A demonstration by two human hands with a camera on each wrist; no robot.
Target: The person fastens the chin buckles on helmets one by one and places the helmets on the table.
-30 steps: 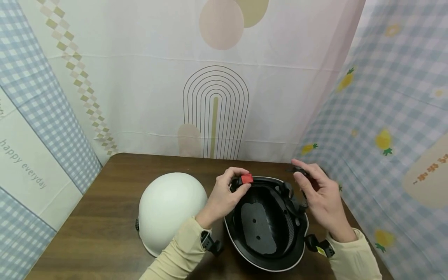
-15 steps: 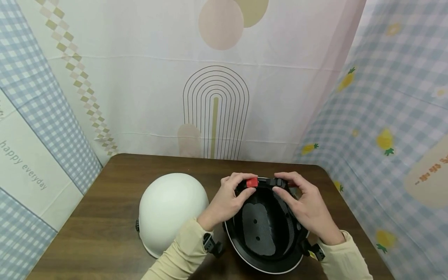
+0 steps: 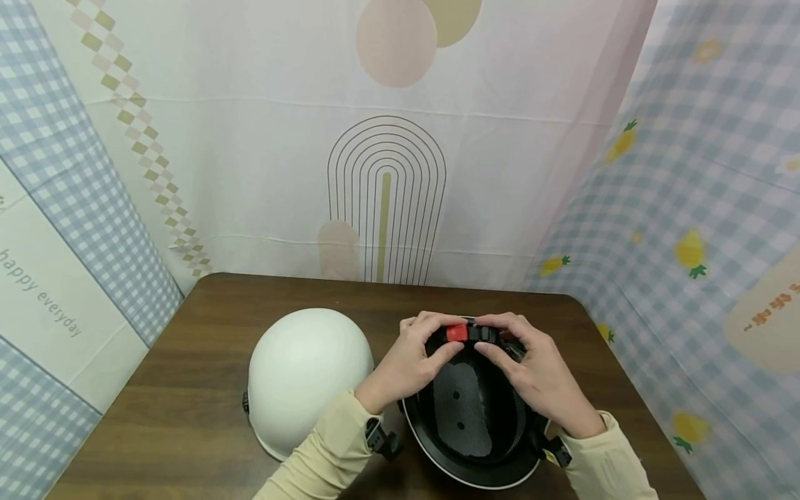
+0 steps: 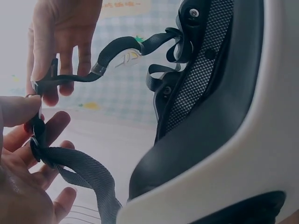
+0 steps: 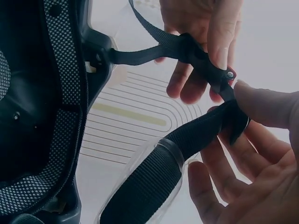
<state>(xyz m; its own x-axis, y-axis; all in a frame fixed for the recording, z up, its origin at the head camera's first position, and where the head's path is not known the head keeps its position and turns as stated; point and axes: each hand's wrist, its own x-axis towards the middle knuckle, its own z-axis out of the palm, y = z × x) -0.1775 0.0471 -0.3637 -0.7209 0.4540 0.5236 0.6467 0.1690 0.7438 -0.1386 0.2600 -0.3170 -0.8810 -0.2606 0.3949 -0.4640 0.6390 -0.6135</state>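
Observation:
An upturned helmet [image 3: 462,410] with a black padded inside and a white shell lies on the table under both hands. Over its far rim, my left hand [image 3: 407,362] pinches the red-and-black buckle half [image 3: 457,332] of the chin strap between thumb and fingers. My right hand [image 3: 542,378] pinches the black buckle half [image 3: 484,334] right beside it. The two halves meet end to end in the head view. In the left wrist view, a black webbing strap [image 4: 84,163] runs from the left hand's buckle. The right wrist view shows the other strap [image 5: 140,182], partly in a clear sleeve.
A second white helmet [image 3: 306,378] sits dome up to the left, close to my left forearm. Both stand on a dark brown wooden table [image 3: 169,396]. A patterned cloth [image 3: 262,173] hangs behind it, and a blue checked cloth [image 3: 675,208] at the right.
My right hand has come in from the right with the black buckle half, up to the red one. My left hand has shifted slightly right, still pinching its half.

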